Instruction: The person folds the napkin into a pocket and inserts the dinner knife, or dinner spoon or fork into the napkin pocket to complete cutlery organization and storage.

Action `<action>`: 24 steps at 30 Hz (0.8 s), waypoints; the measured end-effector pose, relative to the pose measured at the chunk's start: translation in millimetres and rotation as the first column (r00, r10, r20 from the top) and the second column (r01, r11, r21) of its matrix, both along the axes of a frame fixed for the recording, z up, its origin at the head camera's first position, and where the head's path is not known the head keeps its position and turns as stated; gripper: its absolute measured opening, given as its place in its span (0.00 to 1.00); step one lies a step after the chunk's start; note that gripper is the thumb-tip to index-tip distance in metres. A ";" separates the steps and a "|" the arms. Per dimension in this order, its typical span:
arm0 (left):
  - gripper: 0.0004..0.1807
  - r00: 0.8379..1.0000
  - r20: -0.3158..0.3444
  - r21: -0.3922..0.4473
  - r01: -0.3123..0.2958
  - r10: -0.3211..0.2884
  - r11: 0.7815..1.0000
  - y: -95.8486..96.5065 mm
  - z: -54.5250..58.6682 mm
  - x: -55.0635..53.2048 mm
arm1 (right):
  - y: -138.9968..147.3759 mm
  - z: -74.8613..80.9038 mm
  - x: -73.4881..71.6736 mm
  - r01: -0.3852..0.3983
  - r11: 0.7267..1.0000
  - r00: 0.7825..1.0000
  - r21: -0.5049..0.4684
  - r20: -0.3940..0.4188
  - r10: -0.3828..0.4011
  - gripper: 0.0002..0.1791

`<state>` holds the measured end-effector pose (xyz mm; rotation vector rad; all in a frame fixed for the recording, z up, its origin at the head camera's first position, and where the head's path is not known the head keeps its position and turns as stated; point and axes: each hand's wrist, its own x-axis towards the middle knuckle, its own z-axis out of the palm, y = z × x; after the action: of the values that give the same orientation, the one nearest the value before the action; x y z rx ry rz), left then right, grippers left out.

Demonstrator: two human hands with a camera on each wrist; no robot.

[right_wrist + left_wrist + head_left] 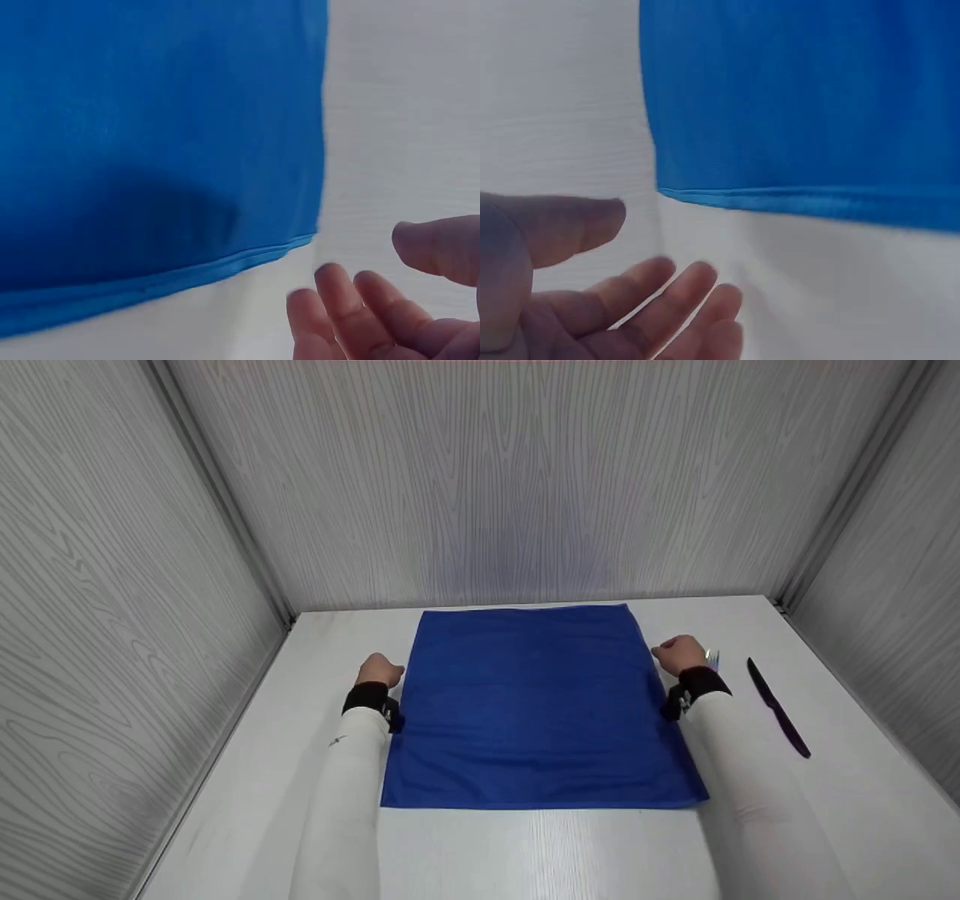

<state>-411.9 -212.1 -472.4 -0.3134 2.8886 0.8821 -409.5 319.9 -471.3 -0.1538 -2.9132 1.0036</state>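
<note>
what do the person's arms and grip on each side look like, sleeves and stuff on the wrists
Long white sleeves: the left sleeve has a small dark mark near the wrist. The left wristband and right wristband are black, each with a small dark device on its inner side. The left grip and right grip wear no gloves. No cables show.

Left arm [339,810] and right arm [757,787], both white-sleeved, are pointing forward and standing well apart.
In the head view, the left hand [379,669] and right hand [677,655] are showing their backs, each thumb side facing inward; the right is sitting slightly farther forward. In the wrist views, the left thumb [577,226] and right thumb [442,246] are standing away from loosely bending fingers [349,304].
</note>
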 end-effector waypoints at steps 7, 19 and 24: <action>0.27 0.987 0.008 -0.054 -0.160 0.160 0.986 15.0 -15.7 -10.6 | -7.4 -17.9 -18.7 0.140 0.989 0.990 0.040 0.000 -0.140 0.28; 0.21 0.990 0.009 -0.042 -0.144 0.144 0.989 26.9 -33.1 -8.9 | -12.8 -26.8 -13.2 0.107 0.982 0.987 0.153 0.100 -0.123 0.27; 0.21 0.995 0.006 -0.063 -0.099 0.100 0.993 29.8 -29.8 -12.2 | -6.7 -26.3 -12.6 0.082 0.994 0.995 0.074 0.055 -0.086 0.14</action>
<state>-424.1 -182.3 -502.2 -0.4699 2.9187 0.8034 -422.1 313.2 -497.6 -0.3042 -2.9611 0.8961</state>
